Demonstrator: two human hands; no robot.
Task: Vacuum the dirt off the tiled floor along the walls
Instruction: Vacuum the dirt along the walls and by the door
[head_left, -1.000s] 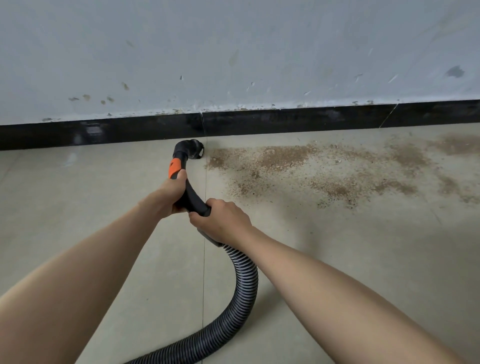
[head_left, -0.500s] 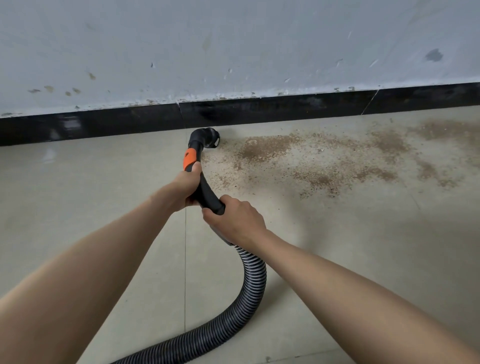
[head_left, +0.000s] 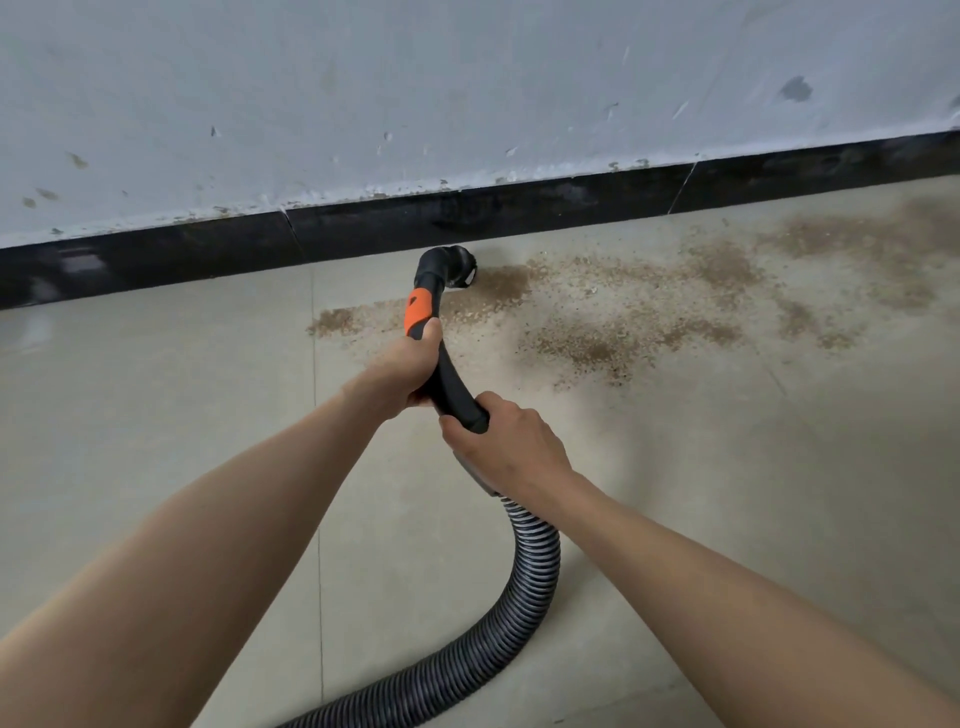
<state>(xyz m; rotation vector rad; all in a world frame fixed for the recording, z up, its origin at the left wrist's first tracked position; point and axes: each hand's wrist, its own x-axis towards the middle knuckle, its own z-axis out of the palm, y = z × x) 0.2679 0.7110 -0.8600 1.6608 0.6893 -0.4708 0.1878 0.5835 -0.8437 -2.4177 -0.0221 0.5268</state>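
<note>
A black vacuum handle (head_left: 451, 387) with an orange band (head_left: 418, 312) runs from my hands to a nozzle (head_left: 452, 265) resting on the tiled floor (head_left: 156, 415) close to the black skirting (head_left: 363, 228). My left hand (head_left: 408, 364) grips the handle just below the orange band. My right hand (head_left: 501, 441) grips its lower end, where the ribbed grey hose (head_left: 530, 587) starts. Brown dirt (head_left: 623, 322) is scattered on the tiles from beside the nozzle out to the right, with a small patch (head_left: 332, 322) left of the handle.
The pale, scuffed wall (head_left: 467, 93) rises above the skirting across the whole view. The hose loops down and leaves at the bottom edge (head_left: 322, 719). A tile joint (head_left: 316, 467) runs toward me left of my arms.
The nozzle has moved right along the skirting into the dirt, leaving a cleared strip by the skirting and a small dirt patch to its left. Both hands keep their grip.
</note>
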